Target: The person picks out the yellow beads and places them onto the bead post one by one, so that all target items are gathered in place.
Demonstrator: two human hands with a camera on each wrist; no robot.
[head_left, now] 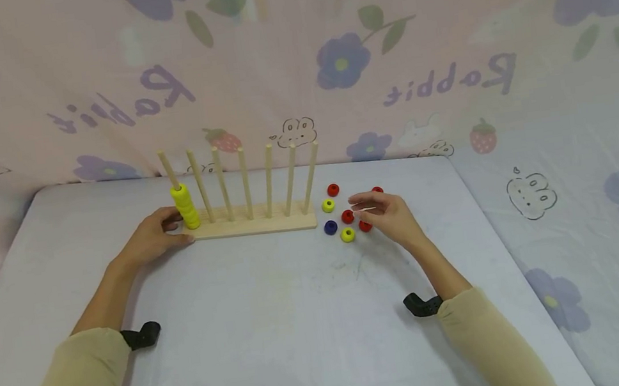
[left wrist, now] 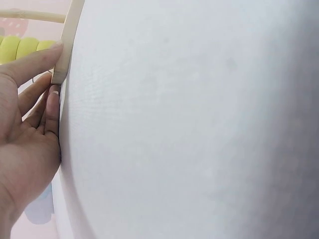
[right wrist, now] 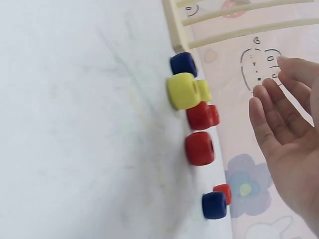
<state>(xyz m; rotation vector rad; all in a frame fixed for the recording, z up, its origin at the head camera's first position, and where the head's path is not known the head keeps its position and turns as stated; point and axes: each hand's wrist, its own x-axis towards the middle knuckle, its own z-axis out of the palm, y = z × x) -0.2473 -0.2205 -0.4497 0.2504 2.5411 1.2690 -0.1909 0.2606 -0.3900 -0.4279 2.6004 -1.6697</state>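
Note:
A wooden peg rack (head_left: 252,227) has several upright pegs in a row. Yellow beads (head_left: 185,207) are stacked on its leftmost peg; the other pegs are bare. My left hand (head_left: 154,238) holds the left end of the base, thumb at the front edge and fingers behind. Over the loose beads right of the rack hovers my right hand (right wrist: 291,124), its fingers slightly bent, holding nothing. Beneath and around it lie a red bead (head_left: 348,216), a yellow bead (head_left: 347,234), a dark blue bead (head_left: 330,228) and several others.
The white-covered table (head_left: 256,328) ends at a hanging curtain (head_left: 270,62) printed with flowers and rabbits behind the rack. In the right wrist view another blue bead (right wrist: 215,205) lies apart from the main group. Both wrists wear black mounts (head_left: 144,335).

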